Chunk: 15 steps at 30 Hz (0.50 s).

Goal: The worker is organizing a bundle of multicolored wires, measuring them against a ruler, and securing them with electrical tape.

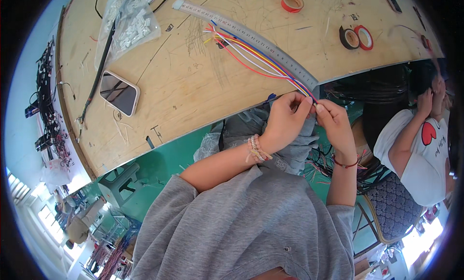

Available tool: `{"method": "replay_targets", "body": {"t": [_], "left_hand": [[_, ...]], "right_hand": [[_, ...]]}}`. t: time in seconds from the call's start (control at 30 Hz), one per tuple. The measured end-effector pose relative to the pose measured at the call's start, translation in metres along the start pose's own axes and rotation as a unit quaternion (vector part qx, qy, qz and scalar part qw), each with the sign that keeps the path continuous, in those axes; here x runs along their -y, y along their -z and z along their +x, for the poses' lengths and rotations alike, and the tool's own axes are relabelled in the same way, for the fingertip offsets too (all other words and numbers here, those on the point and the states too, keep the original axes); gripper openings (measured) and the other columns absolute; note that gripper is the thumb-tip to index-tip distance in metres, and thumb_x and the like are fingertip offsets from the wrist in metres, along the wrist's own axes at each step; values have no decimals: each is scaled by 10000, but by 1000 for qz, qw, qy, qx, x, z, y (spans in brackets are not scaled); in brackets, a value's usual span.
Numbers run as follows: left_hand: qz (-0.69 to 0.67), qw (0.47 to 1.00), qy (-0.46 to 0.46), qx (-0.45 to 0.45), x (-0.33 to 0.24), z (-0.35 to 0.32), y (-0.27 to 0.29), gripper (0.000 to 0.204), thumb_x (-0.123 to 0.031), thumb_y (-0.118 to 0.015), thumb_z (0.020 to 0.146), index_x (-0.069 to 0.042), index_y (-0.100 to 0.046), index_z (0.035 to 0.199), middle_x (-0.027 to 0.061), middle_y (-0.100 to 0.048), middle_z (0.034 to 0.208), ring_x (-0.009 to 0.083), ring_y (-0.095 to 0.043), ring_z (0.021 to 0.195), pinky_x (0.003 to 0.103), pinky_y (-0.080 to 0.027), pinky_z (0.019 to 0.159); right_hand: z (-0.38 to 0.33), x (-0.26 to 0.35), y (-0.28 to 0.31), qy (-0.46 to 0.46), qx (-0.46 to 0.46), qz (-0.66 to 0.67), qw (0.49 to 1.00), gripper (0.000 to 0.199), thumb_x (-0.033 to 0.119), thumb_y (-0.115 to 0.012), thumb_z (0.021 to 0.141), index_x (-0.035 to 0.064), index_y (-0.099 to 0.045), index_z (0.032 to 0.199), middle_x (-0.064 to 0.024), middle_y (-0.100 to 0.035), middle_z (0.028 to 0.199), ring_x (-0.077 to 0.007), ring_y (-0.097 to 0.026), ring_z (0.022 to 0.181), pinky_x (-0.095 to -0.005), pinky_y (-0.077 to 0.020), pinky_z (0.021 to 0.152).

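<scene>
At the table's front edge, my left hand and my right hand are close together, both with fingers pinched. Between them they grip the near end of a bundle of coloured wires, red, white, yellow and blue. From my fingertips the wires run away to the far left over the wooden table, and their loose ends fan out there. A steel ruler lies along the bundle's far side, its near end close to my hands. The wire tips at my fingers are mostly hidden.
A phone lies at the left of the wooden table, near a black cable and a plastic bag of white connectors. Tape rolls sit farther back: one red, one black. Another person sits at my right.
</scene>
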<state>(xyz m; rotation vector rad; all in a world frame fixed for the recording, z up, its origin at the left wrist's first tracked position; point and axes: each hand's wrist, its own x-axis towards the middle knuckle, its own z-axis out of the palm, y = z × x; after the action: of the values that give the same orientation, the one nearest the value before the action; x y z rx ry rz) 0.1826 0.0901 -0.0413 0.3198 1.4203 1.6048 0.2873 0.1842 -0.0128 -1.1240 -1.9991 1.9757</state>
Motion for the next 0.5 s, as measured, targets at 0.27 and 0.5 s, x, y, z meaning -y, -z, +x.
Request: {"method": "replay_targets", "body": {"t": [0.27, 0.5], "left_hand": [[-84, 993, -25, 77, 3, -9, 13, 118, -117, -556, 858, -10, -526, 897, -9, -558, 777, 29, -504, 716, 171, -393, 609], [-25, 990, -98, 96, -7, -28, 16, 78, -54, -525, 844, -10, -524, 909, 5, -547, 780, 42, -504, 702, 181, -409, 592]], "right_hand": [[-12, 5, -1, -3, 34, 34, 999, 201, 149, -471, 883, -8, -554, 790, 57, -376, 573, -21, -293, 513, -190, -214, 458], [-32, 17, -18, 25, 62, 32, 997, 192, 140, -473, 880, -17, -555, 804, 52, -388, 593, -26, -295, 539, -193, -238, 465]]}}
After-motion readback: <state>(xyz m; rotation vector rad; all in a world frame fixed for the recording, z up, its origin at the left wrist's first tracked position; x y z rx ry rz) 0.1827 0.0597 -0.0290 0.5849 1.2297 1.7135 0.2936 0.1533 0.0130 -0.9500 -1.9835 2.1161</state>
